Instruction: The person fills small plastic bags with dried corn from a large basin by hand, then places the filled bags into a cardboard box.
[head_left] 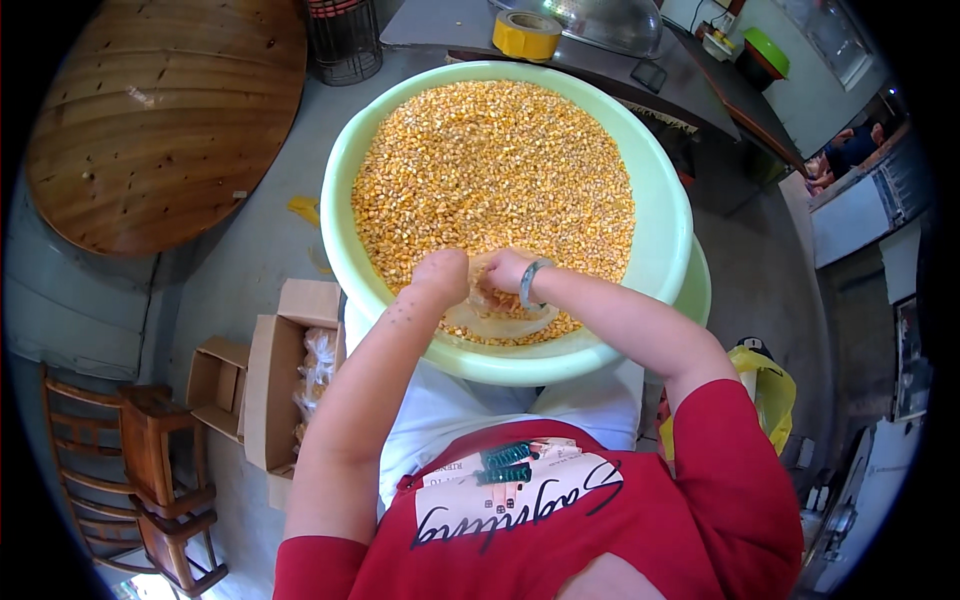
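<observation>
A pale green round tub (pixel 345 215) in front of me is filled with loose yellow corn kernels (pixel 490 170). My left hand (pixel 443 272) is closed at the near part of the corn, at the edge of a clear plastic bag (pixel 505 328). Its fingers are mostly hidden behind the back of the hand. Close beside it my right hand (pixel 507 270), with a grey-green bangle (pixel 534 284) on the wrist, curls its fingers at the bag's upper side. Some kernels show through the bag, which rests low against the corn near the tub's front wall.
Open cardboard boxes (pixel 268 390), one with plastic-wrapped contents, stand at left by wooden chairs (pixel 165 450). A large round wooden tabletop (pixel 165 120) leans at upper left. Yellow tape (pixel 527 36) sits on the table behind the tub. A yellow bag (pixel 768 395) is at right.
</observation>
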